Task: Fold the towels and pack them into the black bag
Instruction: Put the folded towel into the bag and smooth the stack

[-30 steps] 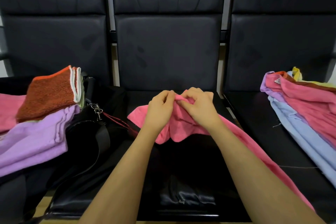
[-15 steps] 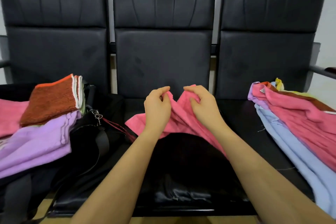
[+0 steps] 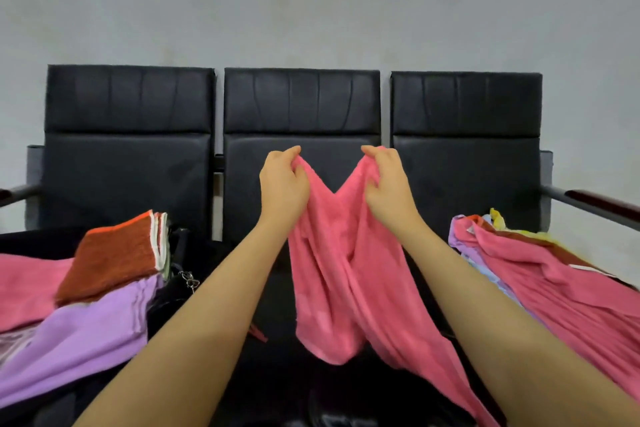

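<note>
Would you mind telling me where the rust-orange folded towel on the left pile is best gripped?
Probably pinch the rust-orange towel at its layered right edge, coming from the right. The stacked white-trimmed layers show there, so one grip could catch all the folds; it lies topmost on the lilac towel.
</note>
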A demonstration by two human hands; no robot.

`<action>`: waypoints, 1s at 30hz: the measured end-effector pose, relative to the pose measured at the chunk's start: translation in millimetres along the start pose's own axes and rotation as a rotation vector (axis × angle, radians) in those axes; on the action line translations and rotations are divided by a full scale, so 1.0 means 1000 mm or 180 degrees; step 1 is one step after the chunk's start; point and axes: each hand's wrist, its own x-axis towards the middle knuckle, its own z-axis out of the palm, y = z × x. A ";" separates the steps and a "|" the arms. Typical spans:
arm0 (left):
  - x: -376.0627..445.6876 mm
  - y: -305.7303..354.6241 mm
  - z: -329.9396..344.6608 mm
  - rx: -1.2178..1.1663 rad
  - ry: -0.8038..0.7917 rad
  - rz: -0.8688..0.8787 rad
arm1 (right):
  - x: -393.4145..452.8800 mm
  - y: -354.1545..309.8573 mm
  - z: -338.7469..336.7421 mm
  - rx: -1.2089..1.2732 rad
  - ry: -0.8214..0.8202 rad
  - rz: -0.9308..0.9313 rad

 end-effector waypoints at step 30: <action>0.057 -0.002 -0.065 0.0074 0.0535 -0.0844 | 0.050 -0.002 -0.044 0.0018 0.0299 0.1554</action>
